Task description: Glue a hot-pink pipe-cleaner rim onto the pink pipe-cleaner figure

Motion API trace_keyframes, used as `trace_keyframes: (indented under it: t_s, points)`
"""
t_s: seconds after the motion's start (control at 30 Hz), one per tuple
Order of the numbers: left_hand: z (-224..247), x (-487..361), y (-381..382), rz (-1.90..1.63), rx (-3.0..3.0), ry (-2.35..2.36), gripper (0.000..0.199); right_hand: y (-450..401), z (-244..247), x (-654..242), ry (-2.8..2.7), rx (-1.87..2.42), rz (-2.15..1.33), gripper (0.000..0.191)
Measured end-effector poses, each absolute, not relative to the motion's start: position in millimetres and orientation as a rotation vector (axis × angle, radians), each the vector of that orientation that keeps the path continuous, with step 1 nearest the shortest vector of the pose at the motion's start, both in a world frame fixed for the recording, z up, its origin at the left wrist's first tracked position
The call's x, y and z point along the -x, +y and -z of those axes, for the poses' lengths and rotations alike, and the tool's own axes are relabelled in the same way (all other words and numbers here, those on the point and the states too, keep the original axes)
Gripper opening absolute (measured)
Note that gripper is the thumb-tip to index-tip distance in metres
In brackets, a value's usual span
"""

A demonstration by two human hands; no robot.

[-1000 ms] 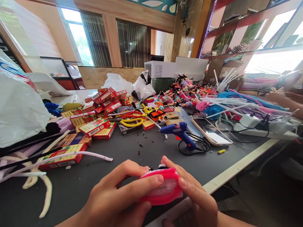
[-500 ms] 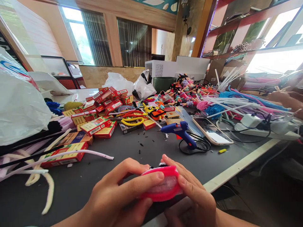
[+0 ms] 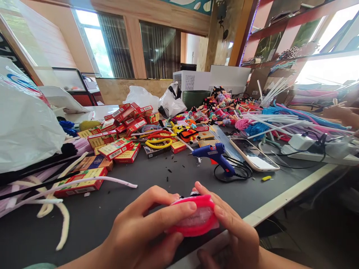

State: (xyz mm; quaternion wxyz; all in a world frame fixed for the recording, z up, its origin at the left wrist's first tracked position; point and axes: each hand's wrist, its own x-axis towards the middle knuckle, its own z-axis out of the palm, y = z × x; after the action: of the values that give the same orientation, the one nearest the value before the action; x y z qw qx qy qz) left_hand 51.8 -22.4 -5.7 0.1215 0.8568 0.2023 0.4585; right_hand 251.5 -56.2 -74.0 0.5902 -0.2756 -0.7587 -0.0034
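Between both hands, over the table's front edge, is a small fuzzy craft piece (image 3: 193,218) with a bright pink rim and a pale, shiny middle. Bits of black and white show at its top. My left hand (image 3: 148,224) grips its left side, fingers across the front and thumb below. Fingers of my right hand (image 3: 232,220) press on its right end and back. Beyond them a blue glue gun (image 3: 214,153) rests on the dark table (image 3: 126,213), its nozzle pointing left. The back of the craft piece is hidden.
Red and yellow small boxes (image 3: 120,145) are piled at left, near loose pipe cleaners (image 3: 64,224). A phone (image 3: 255,155) and a power strip (image 3: 316,151) lie at right. Small dolls (image 3: 221,108) are heaped behind. Another person's hand (image 3: 339,112) shows at the far right.
The view has shifted slightly, so the tabletop things appear a little further right. Both hands keep the same hold on the pink craft piece.
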Motion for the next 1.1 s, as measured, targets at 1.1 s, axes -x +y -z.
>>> trace_keyframes:
  t_s: [1.1]
  points:
    - [4, -50, -15, -1.249, -2.417, 0.514, 0.044, -62, 12, -267, -1.471, 0.67, -0.038, 0.015]
